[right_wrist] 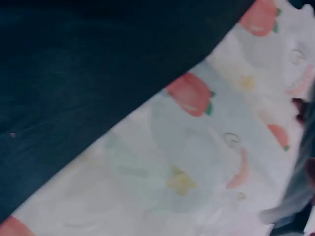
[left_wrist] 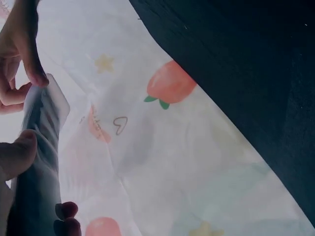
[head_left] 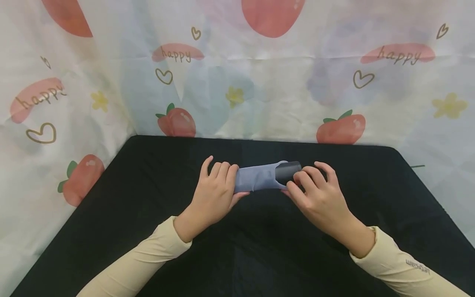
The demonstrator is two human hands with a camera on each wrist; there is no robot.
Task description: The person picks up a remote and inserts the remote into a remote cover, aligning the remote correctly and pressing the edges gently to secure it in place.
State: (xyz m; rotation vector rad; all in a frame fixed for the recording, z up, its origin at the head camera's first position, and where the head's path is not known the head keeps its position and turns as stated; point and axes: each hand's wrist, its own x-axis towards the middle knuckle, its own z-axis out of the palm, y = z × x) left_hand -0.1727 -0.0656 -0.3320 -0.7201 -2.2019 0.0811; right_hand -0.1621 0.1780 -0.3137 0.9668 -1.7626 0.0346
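A blue-grey sleeve (head_left: 256, 178) is held almost level in front of the body, with a smooth dark grey cylinder-like thing (head_left: 287, 171) poking out of its right-hand mouth. My left hand (head_left: 215, 187) grips the sleeve's left end, thumb below and fingers over the top. At the mouth, my right hand (head_left: 320, 198) pinches the sleeve's lower rim between thumb and index finger, other fingers beside the dark end. In the left wrist view, the sleeve (left_wrist: 44, 142) runs up to the right hand's fingertips. Only part of the sleeve (right_wrist: 295, 182) shows at the right wrist view's edge.
Beneath the hands spreads a table with a black cover (head_left: 237, 255). Behind and at the sides hangs a pale curtain (head_left: 274, 99) printed with strawberries, hearts and flowers, meeting the table's far edge.
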